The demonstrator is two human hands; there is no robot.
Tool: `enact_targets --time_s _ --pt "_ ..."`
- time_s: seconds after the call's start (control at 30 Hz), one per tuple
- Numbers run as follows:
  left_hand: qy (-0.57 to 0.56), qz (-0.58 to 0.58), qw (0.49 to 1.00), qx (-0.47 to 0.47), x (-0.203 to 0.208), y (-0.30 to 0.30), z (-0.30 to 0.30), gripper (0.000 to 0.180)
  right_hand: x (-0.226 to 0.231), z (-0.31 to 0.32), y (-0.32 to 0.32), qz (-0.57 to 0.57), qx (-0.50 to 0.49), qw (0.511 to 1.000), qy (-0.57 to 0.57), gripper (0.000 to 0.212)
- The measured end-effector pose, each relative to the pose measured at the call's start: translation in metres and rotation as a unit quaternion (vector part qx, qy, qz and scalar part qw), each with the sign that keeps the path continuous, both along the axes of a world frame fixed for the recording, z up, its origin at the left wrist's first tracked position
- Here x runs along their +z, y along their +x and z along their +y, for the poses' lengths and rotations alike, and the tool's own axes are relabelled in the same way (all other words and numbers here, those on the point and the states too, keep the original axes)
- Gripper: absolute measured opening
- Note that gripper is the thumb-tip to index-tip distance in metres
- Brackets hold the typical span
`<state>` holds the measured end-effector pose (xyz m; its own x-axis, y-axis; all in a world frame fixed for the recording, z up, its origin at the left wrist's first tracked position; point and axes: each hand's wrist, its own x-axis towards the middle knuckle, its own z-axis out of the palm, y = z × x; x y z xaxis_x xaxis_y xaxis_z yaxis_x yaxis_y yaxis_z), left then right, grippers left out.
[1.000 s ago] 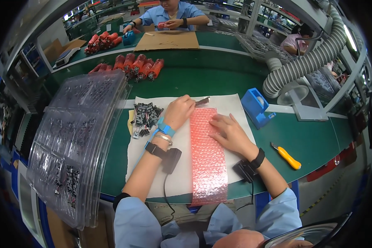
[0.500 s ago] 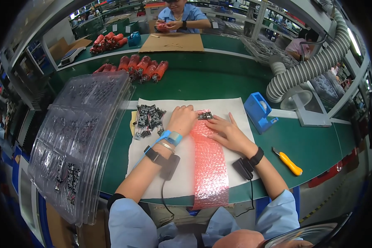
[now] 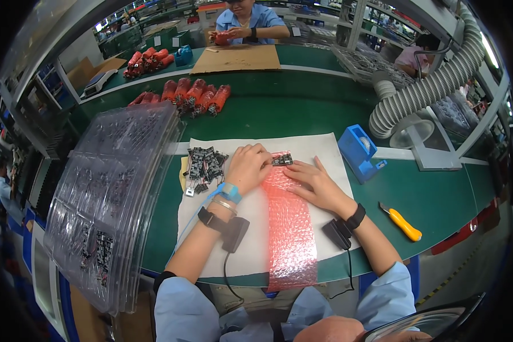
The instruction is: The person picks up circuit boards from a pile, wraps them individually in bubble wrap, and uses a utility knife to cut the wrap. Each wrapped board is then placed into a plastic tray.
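Observation:
A long strip of pink bubble wrap (image 3: 292, 239) runs down the white sheet (image 3: 222, 259) and over the table's near edge. Across its far end lies a small black circuit board (image 3: 283, 160). My left hand (image 3: 248, 165) is at the board's left end, fingers curled in; what the fingertips grip is hidden. My right hand (image 3: 318, 183) rests with fingers stretched out, fingertips on the wrap just below the board's right end. Left of my left hand is a loose pile of black circuit boards (image 3: 205, 165) with thin wires.
Stacked clear plastic trays (image 3: 91, 199) holding boards stand at left. Red wrapped bundles (image 3: 194, 94) lie beyond. A blue tape dispenser (image 3: 359, 151), a yellow-handled cutter (image 3: 403, 224) and a grey fume hose (image 3: 427, 91) are at right. A co-worker (image 3: 251, 23) in blue sits opposite, handling a red bundle.
My hands stay almost in place at the board, the left fingers shifting slightly. The whole view has moved a little. Opposite, the co-worker's hands have shifted slightly left with the red bundle.

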<state>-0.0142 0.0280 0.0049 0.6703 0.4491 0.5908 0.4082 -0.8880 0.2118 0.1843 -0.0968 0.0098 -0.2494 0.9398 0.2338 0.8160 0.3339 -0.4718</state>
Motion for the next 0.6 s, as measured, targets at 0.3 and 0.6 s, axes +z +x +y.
enact_targets --time_s 0.3,0.6 --pt "-0.054 0.009 0.998 0.024 -0.0025 -0.0025 -0.0005 0.011 0.0022 -0.0024 -0.0015 -0.006 -0.008 1.000 0.006 0.045" --pt "-0.087 -0.003 0.996 0.006 -0.0054 -0.0021 0.0020 0.010 0.0036 -0.0026 -0.0023 -0.012 -0.001 0.999 0.047 0.038"
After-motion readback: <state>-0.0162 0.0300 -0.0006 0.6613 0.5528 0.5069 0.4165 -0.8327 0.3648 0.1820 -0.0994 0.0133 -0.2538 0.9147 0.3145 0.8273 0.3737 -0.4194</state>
